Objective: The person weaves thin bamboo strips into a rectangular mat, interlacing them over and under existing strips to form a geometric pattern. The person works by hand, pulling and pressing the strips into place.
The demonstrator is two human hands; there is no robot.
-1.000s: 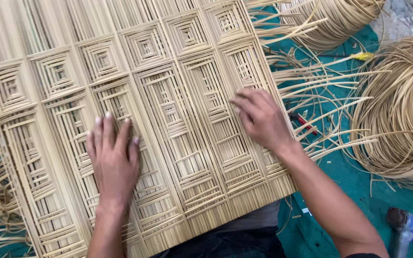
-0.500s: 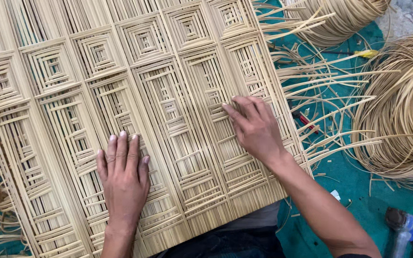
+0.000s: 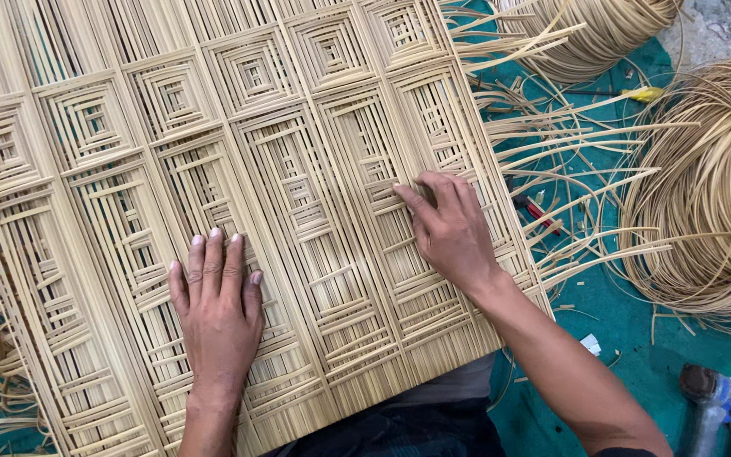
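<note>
A large woven cane panel (image 3: 281,127) with nested square and rectangle patterns fills most of the head view and rests over my lap. My left hand (image 3: 216,300) lies flat on it, palm down, fingers together and pointing away from me. My right hand (image 3: 450,228) presses on the panel nearer its right edge, fingers bent, fingertips on the strips. Neither hand holds anything loose.
Coils of raw cane strips (image 3: 712,195) lie at the right and another coil (image 3: 602,25) at the top right, on a teal ground sheet (image 3: 636,338). Loose strips (image 3: 568,161) stick out from the panel's right edge. A metal tool (image 3: 721,406) sits bottom right.
The view has shifted, so the panel appears further left and up. My left hand has slid to the right and towards me; my right hand stays pressed on the panel.
</note>
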